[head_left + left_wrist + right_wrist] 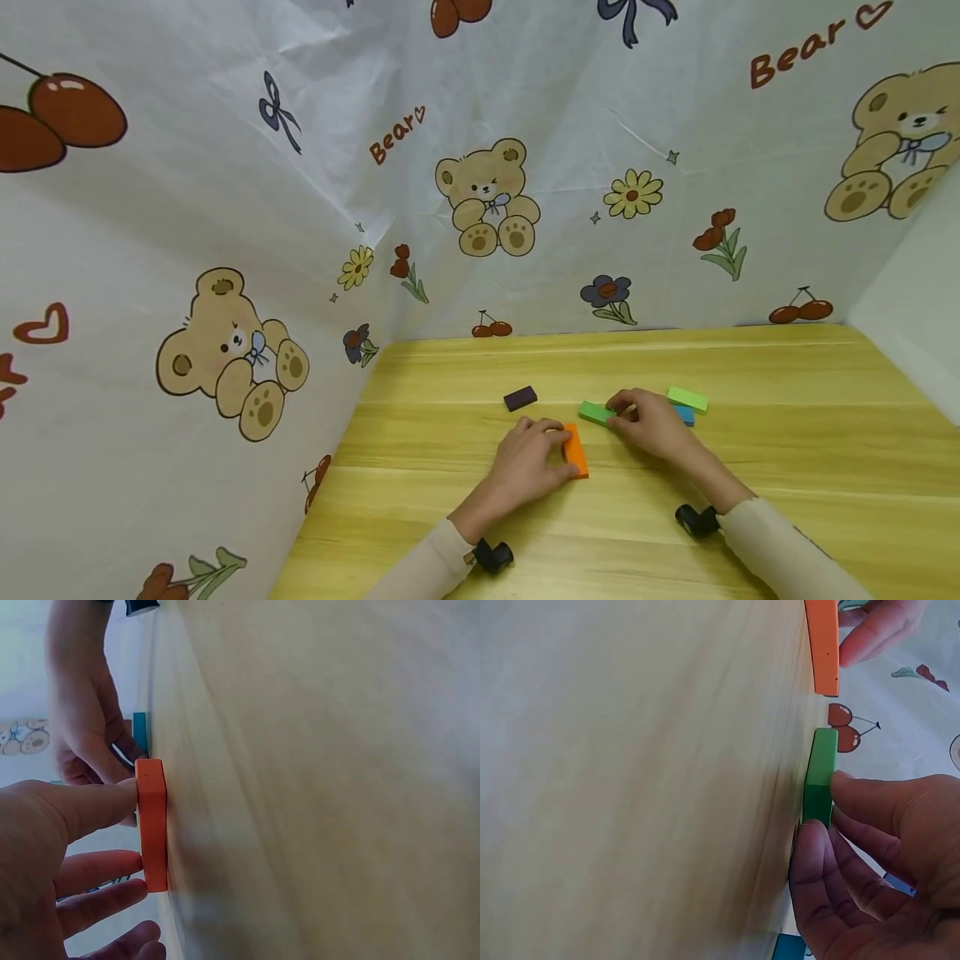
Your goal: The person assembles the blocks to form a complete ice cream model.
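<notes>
My left hand (pixel 528 463) holds an orange block (pixel 575 452) by its two ends, thumb at the near end and fingertips at the far end. The block lies flat on the wooden table, as the left wrist view also shows. To its right, my right hand (pixel 651 423) pinches the right end of a green block (pixel 595 413) between thumb and fingers. In the right wrist view the green block (pixel 822 769) rests along the tabletop, its lower end partly covered by the fingertips. Just beyond the right hand sits a blue block (pixel 685 415), partly hidden behind it.
A light green block (pixel 687 399) lies behind the blue one. A dark block (pixel 521 398) is on the table beyond the left hand. The wood-grain table (pixel 420 392) meets a printed cloth (pixel 570 108) at the back and left, and a white wall (pixel 915 325) on the right.
</notes>
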### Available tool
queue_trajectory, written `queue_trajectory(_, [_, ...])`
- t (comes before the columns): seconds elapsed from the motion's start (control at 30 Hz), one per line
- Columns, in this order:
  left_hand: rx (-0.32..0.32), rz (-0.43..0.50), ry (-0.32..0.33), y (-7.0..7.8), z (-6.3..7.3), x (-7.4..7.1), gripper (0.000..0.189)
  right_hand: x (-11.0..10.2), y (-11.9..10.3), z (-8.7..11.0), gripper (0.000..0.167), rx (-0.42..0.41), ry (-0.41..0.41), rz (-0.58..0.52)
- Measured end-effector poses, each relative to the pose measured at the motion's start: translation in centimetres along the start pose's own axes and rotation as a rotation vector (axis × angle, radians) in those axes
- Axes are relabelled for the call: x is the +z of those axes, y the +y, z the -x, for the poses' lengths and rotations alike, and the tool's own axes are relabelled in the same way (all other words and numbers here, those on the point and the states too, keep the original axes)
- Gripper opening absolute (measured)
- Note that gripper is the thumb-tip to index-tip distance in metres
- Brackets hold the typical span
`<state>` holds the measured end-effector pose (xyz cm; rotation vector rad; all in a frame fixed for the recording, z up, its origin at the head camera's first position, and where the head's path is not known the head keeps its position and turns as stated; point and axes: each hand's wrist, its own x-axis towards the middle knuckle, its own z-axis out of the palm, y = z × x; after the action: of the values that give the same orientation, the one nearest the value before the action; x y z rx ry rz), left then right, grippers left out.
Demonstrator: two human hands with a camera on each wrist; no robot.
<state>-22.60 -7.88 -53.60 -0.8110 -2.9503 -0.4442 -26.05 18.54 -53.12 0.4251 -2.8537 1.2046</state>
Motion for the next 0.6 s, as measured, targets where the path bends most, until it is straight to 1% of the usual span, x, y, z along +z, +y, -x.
queue_trajectory(0.13, [0.006,0.029,-0.025,0.4,0.0,-0.2,0.054,-0.1,-0.1,-0.1,0.021,-0.006,0.002,0.015])
queue_trajectory(0.23, [0.013,0.056,-0.043,0.9,0.1,-0.2,0.054,-0.1,0.0,-0.4,0.021,-0.029,0.002,0.027])
queue_trajectory(0.3, [0.025,0.055,-0.050,1.1,0.2,-0.1,0.053,-0.1,0.1,-0.6,0.021,-0.042,0.002,0.031])
queue_trajectory(0.4, [0.054,0.031,-0.057,1.5,0.3,0.0,0.052,-0.1,0.2,-0.9,0.021,-0.062,-0.001,0.045])
queue_trajectory(0.6, [0.125,-0.045,-0.066,2.6,0.5,0.2,0.053,-0.1,0.2,-1.3,0.022,-0.071,-0.019,0.050])
